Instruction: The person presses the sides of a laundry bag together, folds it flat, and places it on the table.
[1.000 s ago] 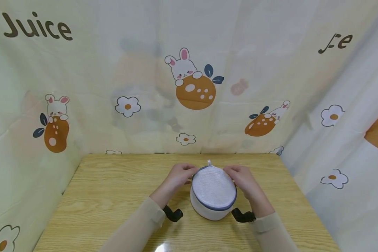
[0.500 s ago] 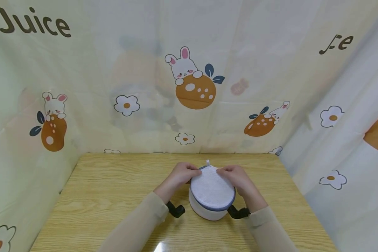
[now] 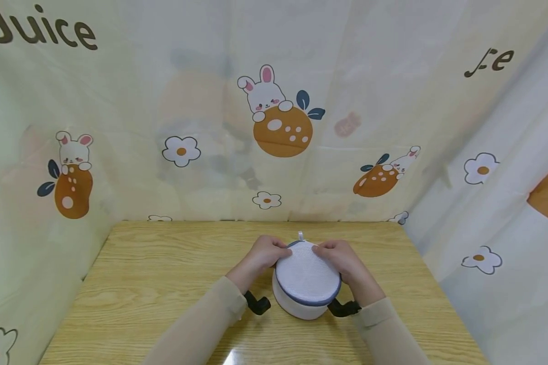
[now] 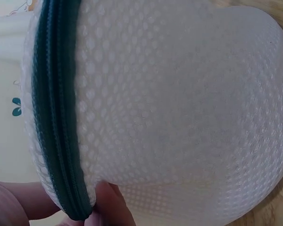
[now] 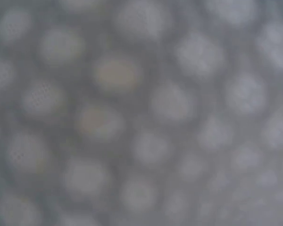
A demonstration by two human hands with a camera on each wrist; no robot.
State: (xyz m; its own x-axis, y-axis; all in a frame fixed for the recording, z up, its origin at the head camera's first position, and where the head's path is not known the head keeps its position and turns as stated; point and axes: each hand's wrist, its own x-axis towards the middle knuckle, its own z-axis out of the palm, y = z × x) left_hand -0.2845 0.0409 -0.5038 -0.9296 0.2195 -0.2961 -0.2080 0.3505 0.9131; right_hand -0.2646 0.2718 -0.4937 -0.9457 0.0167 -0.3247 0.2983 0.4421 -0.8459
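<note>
A round white mesh laundry bag (image 3: 308, 276) stands on the wooden table, its top edged by a dark blue zipper band (image 4: 59, 108). A small white loop (image 3: 301, 235) sticks up at its far side. On the bag's upper left edge, my left hand (image 3: 266, 253) pinches the rim, thumb on top. The left wrist view shows that hand's fingers (image 4: 111, 205) on both sides of the zipper's end. At the upper right edge, my right hand (image 3: 342, 256) grips the rim with its thumb over the mesh. Blurred mesh (image 5: 151, 146) fills the right wrist view, so those fingers are hidden there.
The wood-grain table (image 3: 164, 284) reaches back to a printed curtain (image 3: 201, 101) with rabbits, fruit and flowers. The curtain also closes off the left and right sides. Black wrist mounts (image 3: 258, 304) sit close to the bag's near sides.
Both hands have come inward from the bag's sides, and their thumbs now lie over its top edge. The bag has stayed almost in place while the head view shifted slightly.
</note>
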